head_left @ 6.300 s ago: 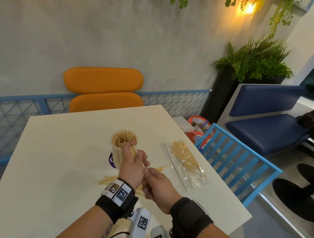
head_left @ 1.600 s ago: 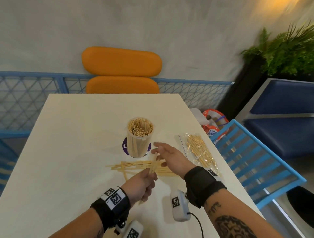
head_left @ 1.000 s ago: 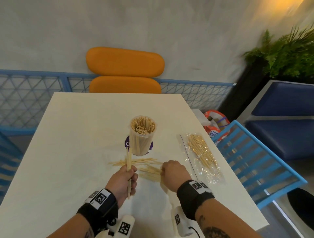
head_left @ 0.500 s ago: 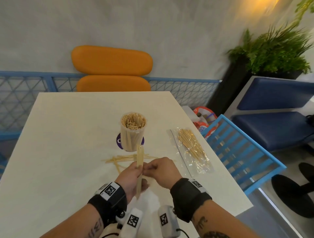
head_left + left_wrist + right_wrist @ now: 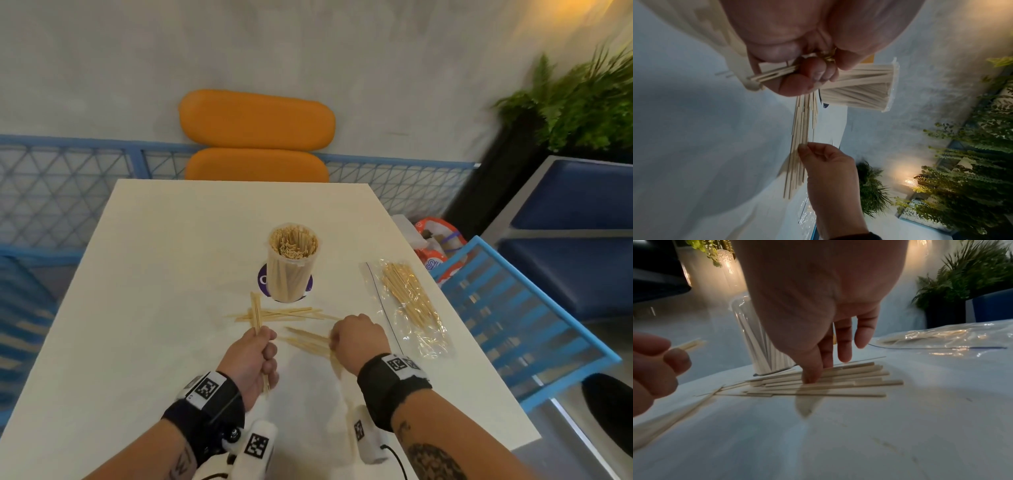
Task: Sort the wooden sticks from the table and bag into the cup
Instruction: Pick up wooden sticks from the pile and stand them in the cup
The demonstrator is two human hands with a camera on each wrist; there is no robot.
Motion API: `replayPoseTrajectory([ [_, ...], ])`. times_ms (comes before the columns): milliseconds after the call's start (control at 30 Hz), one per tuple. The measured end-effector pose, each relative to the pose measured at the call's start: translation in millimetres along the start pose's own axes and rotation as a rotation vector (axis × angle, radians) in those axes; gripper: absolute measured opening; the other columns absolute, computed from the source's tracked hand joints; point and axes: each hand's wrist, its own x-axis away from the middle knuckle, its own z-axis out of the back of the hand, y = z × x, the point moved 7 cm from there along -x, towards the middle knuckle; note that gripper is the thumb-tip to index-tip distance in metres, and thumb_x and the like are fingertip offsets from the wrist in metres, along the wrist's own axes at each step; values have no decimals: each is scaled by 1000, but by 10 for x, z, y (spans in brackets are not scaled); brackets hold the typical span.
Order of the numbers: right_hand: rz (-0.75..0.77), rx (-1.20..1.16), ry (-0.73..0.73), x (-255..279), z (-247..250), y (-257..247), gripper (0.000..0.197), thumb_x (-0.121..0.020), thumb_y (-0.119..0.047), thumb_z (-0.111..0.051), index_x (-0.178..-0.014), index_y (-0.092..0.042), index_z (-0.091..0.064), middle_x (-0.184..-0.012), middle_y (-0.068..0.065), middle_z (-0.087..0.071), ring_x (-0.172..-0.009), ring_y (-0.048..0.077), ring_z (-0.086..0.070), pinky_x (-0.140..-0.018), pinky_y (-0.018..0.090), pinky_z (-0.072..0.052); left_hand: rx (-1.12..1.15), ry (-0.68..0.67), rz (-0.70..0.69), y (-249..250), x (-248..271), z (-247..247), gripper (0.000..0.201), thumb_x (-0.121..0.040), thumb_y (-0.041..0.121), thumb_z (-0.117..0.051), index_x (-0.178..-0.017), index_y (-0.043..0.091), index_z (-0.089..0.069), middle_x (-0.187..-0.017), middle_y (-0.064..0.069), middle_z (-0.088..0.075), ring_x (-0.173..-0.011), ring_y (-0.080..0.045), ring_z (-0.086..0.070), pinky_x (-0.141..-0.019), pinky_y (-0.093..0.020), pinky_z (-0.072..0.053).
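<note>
A clear cup [image 5: 293,263], packed with wooden sticks, stands mid-table on a purple round mark. My left hand [image 5: 263,346] grips a small upright bundle of sticks [image 5: 255,313] in front of the cup; the left wrist view shows the fingers [image 5: 797,81] curled round the sticks. Loose sticks [image 5: 284,313] lie flat on the table before the cup, with more [image 5: 306,341] nearer me. My right hand [image 5: 337,339] is down on these, its fingertips [image 5: 812,378] pressing on the loose sticks [image 5: 838,382]. A clear plastic bag [image 5: 407,301] holding more sticks lies to the right.
The white table [image 5: 154,308] ends close behind the bag on the right. A blue slatted chair [image 5: 513,325] stands beside that edge, with a colourful bag [image 5: 438,246] on the floor. An orange chair [image 5: 257,137] is at the far end.
My right hand has left the bundle and dropped to the right onto the loose sticks on the table. My left hand still holds the bundle, now slightly further left.
</note>
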Motion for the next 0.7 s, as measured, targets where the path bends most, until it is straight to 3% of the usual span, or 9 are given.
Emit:
replayPoseTrajectory([
  [133, -41, -82, -32, 27, 36, 25, 21, -93, -25, -49, -99, -28, -69, -98, -2, -60, -92, 21, -55, -87, 32, -48, -4, -13, -7, 19, 28, -3, 21, -108, 24, -39, -96, 13, -51, -61, 0, -38, -49, -13, -32, -48, -24, -35],
  [233, -112, -321, -50, 80, 126, 112, 14, -89, -25, -54, -85, -30, -66, -95, -5, -66, -87, 18, -61, -79, 28, -51, -6, -45, -5, 36, 47, -81, 21, -107, 24, -40, -96, 13, -52, -64, -2, -44, -52, -15, -38, -51, -28, -44],
  [300, -107, -508, -40, 137, 222, 126, 14, -92, -24, -59, -82, -21, -69, -92, -3, -69, -84, 16, -62, -71, 25, -50, -17, -79, -11, 67, 71, -200, 21, -107, 24, -40, -96, 11, -53, -70, -6, -53, -55, -18, -47, -62, -37, -53],
  [367, -82, -712, -16, 224, 349, 78, 17, -91, -24, -65, -86, -11, -73, -92, 2, -72, -82, 13, -63, -73, 26, -51, -34, -126, -35, 109, 109, -368, 21, -108, 24, -40, -100, 9, -53, -82, -11, -63, -62, -23, -59, -72, -42, -55],
  [467, -67, -902, 9, 342, 471, -37, 17, -89, -25, -69, -88, -10, -76, -90, 1, -74, -75, 7, -63, -67, 19, -50, -66, -211, -80, 171, 194, -653, 25, -108, 25, -38, -107, 7, -55, -102, -14, -70, -78, -27, -69, -80, -44, -57],
  [600, -81, -1015, 24, 417, 480, -76, 12, -85, -23, -73, -80, -14, -80, -81, -2, -77, -83, 12, -72, -79, 26, -58, -93, -289, -97, 203, 258, -835, 30, -109, 28, -36, -107, 7, -57, -106, -21, -69, -85, -28, -68, -86, -49, -58],
  [700, -58, -947, 23, 465, 470, -34, 15, -81, -28, -79, -70, -19, -76, -77, -8, -76, -76, -3, -68, -75, 24, -56, -174, -307, -94, 163, 250, -825, 30, -108, 28, -38, -102, 6, -56, -105, -27, -67, -83, -30, -65, -90, -53, -55],
])
